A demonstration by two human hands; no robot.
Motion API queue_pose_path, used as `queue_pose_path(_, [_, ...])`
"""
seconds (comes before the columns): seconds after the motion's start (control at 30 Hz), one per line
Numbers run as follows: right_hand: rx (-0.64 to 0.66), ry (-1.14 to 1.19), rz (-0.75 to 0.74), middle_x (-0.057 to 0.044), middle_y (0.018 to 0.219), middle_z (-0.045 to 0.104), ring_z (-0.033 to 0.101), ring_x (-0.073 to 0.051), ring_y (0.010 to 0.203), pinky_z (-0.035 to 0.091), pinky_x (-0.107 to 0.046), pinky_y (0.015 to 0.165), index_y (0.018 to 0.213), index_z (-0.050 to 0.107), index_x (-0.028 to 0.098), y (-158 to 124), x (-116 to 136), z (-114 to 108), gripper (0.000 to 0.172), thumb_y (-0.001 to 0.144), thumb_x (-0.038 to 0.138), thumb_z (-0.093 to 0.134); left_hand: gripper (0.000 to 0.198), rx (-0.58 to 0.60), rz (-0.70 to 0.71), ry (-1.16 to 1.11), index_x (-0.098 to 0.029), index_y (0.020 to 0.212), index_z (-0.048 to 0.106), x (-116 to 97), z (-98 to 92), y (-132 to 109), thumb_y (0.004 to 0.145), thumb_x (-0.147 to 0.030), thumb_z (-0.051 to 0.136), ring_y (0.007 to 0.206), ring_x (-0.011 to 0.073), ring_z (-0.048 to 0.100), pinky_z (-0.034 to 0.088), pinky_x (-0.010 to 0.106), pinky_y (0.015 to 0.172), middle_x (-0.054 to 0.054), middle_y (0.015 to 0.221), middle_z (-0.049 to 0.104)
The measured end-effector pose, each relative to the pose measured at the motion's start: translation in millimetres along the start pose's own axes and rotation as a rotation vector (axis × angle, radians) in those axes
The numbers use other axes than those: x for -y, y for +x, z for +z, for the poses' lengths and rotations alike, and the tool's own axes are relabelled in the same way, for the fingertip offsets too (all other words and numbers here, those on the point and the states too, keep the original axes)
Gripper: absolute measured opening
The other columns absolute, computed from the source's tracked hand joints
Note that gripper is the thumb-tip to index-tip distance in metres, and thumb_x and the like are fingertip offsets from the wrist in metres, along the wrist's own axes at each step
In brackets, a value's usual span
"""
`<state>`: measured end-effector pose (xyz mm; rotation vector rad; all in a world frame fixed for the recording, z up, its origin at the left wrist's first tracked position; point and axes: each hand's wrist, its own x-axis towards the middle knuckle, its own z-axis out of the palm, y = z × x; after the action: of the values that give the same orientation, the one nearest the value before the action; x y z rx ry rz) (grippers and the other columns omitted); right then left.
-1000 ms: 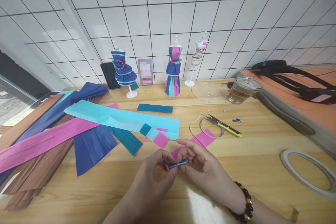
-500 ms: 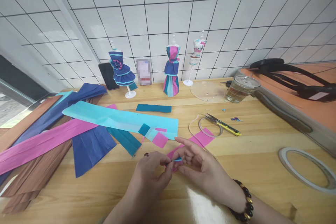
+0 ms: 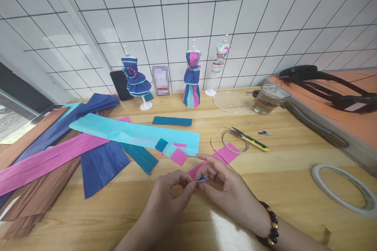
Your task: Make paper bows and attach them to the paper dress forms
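Phones, a glass and black gear around the table

Taken from the near middle of the wooden table point(image 3: 282, 188), a black phone point(image 3: 120, 85) leans at eleven o'clock, partly hidden. A second phone point(image 3: 161, 80), its screen blurred out, stands between eleven and twelve. White tiled wall point(image 3: 175, 21) fills twelve. A glass point(image 3: 269, 102) of pale liquid sits at one o'clock. Between one and two, a black object point(image 3: 338, 102) with a pale label rests on an orange surface point(image 3: 359, 133).

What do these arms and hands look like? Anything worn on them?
The left hand and right hand are a person's, without gloves. A bracelet of round black beads, with some gold-coloured ones, circles the right wrist; no bracelet shows on the left wrist.
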<state>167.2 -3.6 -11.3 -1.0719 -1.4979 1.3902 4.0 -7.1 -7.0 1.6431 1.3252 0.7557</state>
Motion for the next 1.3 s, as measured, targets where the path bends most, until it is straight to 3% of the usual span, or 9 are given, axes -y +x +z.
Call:
queue_pose_path(0.2, [-0.03,0.117,0.044,0.0,0.081,0.059,0.059,-0.013,0.073,0.049,-0.031,0.073,0.114,0.041,0.022,3.8,-3.4,-1.4,0.041,0.076,0.015,0.055,0.02,0.097,-0.015,-0.169,-0.016,0.079,0.063,1.5,-2.4,1.6,0.083,-0.029,0.049,0.076,0.0171,0.062,0.048,0.027,0.072,0.005,0.077,0.068])
queue_pose_path(0.43, [-0.04,0.133,0.067,-0.001,0.082,0.061,0.059,-0.014,0.077,0.047,-0.031,0.073,0.114,0.041,0.021,4.2,-3.2,-0.3,0.043,0.075,0.018,0.058,0.014,-0.014,0.002,-0.073,-0.015,0.073,0.061,-0.9,2.1,2.6,0.075,-0.028,0.058,0.07,0.0171,0.061,0.049,0.028,0.069,0.005,0.071,0.067])
queue_pose_path(0.67, [0.046,0.205,0.044,-0.004,0.094,0.063,0.063,-0.014,0.085,0.05,-0.033,0.08,0.117,0.043,0.024,2.3,-2.7,-1.3,0.042,0.078,0.025,0.059,0.012,-0.026,-0.024,-0.131,-0.015,0.071,0.06,0.1,0.4,3.5,0.076,-0.025,0.055,0.066,0.0163,0.062,0.049,0.027,0.065,0.005,0.068,0.067])
queue_pose_path(1.03, [-0.059,-0.012,0.014,-0.005,0.101,0.062,0.061,-0.017,0.09,0.05,-0.033,0.082,0.114,0.05,0.024,0.6,-1.0,-0.6,0.043,0.073,0.021,0.064,0.013,-0.005,-0.028,-0.13,-0.014,0.07,0.058,4.9,0.5,1.8,0.076,-0.025,0.055,0.067,0.0165,0.061,0.049,0.027,0.064,0.005,0.069,0.065])
queue_pose_path(1.13, [-0.06,-0.083,0.008,-0.004,0.104,0.061,0.059,-0.018,0.092,0.049,-0.032,0.082,0.109,0.055,0.026,0.9,0.2,-2.4,0.037,0.073,0.022,0.065,0.013,0.005,-0.026,-0.137,-0.014,0.07,0.059,3.2,0.5,2.5,0.075,-0.025,0.055,0.068,0.0169,0.061,0.05,0.028,0.065,0.005,0.069,0.065])
queue_pose_path(1.3, [0.048,-0.152,0.006,-0.004,0.09,0.065,0.06,-0.018,0.083,0.049,-0.03,0.073,0.093,0.064,0.022,1.0,6.4,-5.1,0.015,0.079,0.024,0.059,0.009,-0.017,0.014,-0.123,-0.015,0.073,0.059,0.7,-0.2,2.2,0.075,-0.023,0.056,0.071,0.017,0.061,0.049,0.028,0.068,0.005,0.072,0.065])
